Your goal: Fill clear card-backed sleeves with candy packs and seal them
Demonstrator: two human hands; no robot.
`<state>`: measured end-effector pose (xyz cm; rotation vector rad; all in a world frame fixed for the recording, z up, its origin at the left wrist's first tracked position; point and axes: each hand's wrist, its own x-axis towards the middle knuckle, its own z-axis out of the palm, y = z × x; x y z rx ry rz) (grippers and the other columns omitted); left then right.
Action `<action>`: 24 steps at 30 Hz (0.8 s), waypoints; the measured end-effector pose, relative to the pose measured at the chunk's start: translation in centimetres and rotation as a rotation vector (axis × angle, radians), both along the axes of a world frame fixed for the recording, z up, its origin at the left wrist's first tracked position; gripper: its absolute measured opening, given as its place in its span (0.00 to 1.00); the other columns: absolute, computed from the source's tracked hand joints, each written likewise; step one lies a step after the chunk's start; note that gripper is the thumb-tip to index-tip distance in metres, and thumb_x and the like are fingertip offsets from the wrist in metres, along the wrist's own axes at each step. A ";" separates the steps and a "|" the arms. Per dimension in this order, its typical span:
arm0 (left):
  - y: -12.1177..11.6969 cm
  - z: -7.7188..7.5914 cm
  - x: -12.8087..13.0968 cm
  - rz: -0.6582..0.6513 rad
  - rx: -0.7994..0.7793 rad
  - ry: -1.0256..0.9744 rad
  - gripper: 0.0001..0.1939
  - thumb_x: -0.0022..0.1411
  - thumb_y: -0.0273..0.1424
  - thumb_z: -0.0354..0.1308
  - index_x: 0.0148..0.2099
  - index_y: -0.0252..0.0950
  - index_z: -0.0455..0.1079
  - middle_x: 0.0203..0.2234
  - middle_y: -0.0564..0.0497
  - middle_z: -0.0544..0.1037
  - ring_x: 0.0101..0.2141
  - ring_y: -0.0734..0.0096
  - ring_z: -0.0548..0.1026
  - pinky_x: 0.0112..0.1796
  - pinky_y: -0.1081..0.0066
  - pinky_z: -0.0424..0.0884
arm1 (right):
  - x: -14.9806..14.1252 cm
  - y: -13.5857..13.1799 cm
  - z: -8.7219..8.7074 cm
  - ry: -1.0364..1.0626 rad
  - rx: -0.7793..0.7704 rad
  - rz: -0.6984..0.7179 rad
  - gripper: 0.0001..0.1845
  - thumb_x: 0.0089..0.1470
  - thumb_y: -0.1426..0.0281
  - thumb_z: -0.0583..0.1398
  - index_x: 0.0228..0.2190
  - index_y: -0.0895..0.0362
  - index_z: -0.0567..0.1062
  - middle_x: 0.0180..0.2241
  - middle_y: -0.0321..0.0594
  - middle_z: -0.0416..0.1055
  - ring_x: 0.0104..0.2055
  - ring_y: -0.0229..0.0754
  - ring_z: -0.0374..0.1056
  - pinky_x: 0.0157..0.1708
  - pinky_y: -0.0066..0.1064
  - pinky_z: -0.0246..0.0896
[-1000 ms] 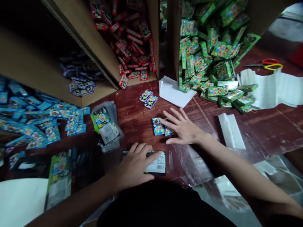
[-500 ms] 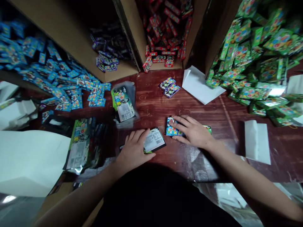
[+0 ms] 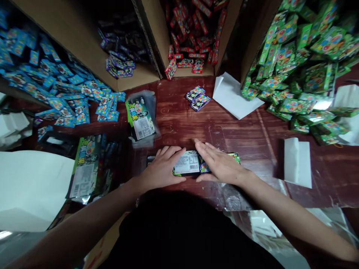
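Note:
My left hand (image 3: 161,168) grips a flat black-and-green printed pouch (image 3: 186,163) with a white barcode label, thumb at the near edge and fingers over the far edge. Across a row of small printed boxes (image 3: 204,167) lies my right hand (image 3: 220,164), its fingers on the far side and thumb on the near side. A purple box shows by the pouch's right end, and a green end sticks out past my knuckles. The boxes meet the pouch; whether any are inside it I cannot tell. Two purple boxes (image 3: 198,98) lie farther back on the table.
Cartons at the back hold blue boxes (image 3: 67,80), purple boxes (image 3: 120,61), red boxes (image 3: 196,56) and green boxes (image 3: 294,67). Pouches lie in a stack (image 3: 141,117) and in another pile (image 3: 85,164) at left. White paper (image 3: 235,96) and a folded white sheet (image 3: 297,162) lie right.
My right hand has moved left with the boxes, closing the gap to the pouch. The pouch has been turned straighter in my left hand. The whole view has shifted slightly.

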<state>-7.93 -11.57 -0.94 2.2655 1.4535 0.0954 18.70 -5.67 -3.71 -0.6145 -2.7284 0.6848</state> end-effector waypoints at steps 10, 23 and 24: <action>1.7 -0.1 0.4 -0.126 0.004 0.030 0.50 0.50 0.45 0.70 0.70 0.40 0.54 0.61 0.43 0.65 0.56 0.49 0.64 0.57 0.52 0.59 | 1.6 1.3 1.0 -0.024 -0.028 0.033 0.70 0.46 0.36 0.62 0.71 0.62 0.36 0.72 0.63 0.39 0.74 0.62 0.35 0.69 0.63 0.29; 0.8 -0.5 1.5 -0.058 0.027 -0.003 0.51 0.49 0.44 0.71 0.70 0.41 0.53 0.61 0.44 0.65 0.57 0.48 0.63 0.58 0.52 0.58 | 3.1 0.6 0.8 -0.038 -0.040 -0.110 0.47 0.54 0.45 0.63 0.66 0.56 0.58 0.58 0.51 0.70 0.62 0.56 0.64 0.70 0.62 0.21; 0.7 -0.6 1.6 -0.056 0.029 -0.002 0.51 0.49 0.45 0.71 0.70 0.41 0.53 0.60 0.44 0.65 0.57 0.48 0.63 0.57 0.52 0.59 | 3.1 0.6 0.8 -0.038 -0.037 -0.099 0.49 0.54 0.44 0.62 0.66 0.56 0.57 0.59 0.52 0.69 0.63 0.55 0.63 0.70 0.61 0.22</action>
